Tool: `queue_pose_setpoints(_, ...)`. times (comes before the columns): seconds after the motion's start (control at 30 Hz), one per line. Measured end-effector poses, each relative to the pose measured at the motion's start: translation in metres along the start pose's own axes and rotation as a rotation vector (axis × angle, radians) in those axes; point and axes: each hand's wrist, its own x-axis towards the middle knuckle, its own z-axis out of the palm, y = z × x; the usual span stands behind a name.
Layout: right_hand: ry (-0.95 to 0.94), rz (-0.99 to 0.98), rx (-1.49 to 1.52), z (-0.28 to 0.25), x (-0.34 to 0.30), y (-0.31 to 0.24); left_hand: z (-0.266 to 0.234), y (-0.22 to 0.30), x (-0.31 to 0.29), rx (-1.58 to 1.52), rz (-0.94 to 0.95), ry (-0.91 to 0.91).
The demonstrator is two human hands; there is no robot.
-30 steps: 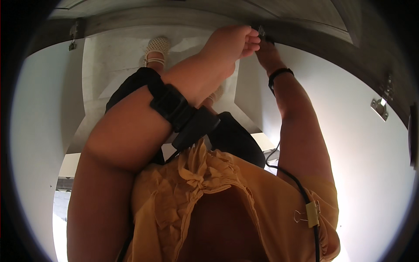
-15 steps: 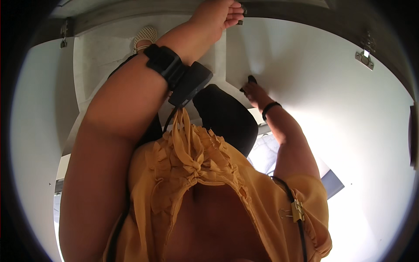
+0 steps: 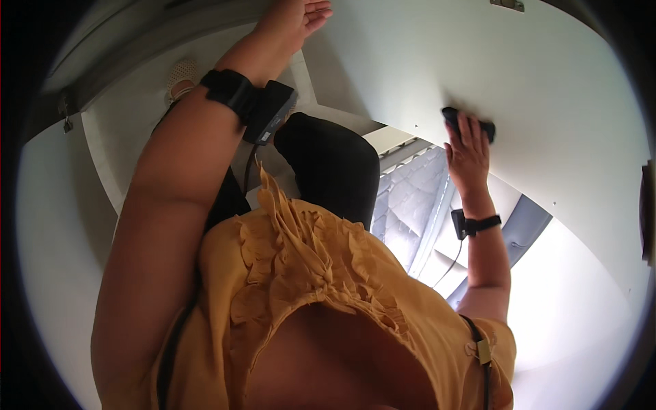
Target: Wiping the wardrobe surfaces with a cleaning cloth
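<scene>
My right hand (image 3: pixel 467 152) lies against a large pale panel (image 3: pixel 403 75), fingers over a small black pad-like thing (image 3: pixel 488 130) that it presses to the surface. The pad shows at both sides of the fingers; its exact kind is hard to make out. Up at the top edge of the view is my left hand (image 3: pixel 309 16), raised beside the panel's upper part. Its fingers stretch to the right with nothing visible in them, and part of the hand is cut off by the frame.
A metal hinge (image 3: pixel 507 5) sits on the panel's upper edge, another hinge (image 3: pixel 66 117) at the far left. Below the panel a quilted grey surface (image 3: pixel 417 198) shows through a gap. A second pale panel (image 3: pixel 51 225) stands at left. A perforated shoe (image 3: pixel 180 76) is on the floor.
My right hand has moved right along the panel with the black pad. The view has shifted, so my left hand appears farther left. More of the quilted surface shows below the panel.
</scene>
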Motion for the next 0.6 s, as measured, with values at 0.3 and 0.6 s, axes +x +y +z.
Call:
queue_pose_setpoints(0.3, 0.103, -0.149, 0.001, 0.075, 0.015, -0.026, 0.0, -0.006, -0.014, 0.108, -0.051, 0.062)
queue_pose_setpoints(0.6, -0.173, -0.413, 0.171, 0.222, 0.065, -0.1, -0.005, -0.002, -0.012, 0.098, -0.038, 0.051)
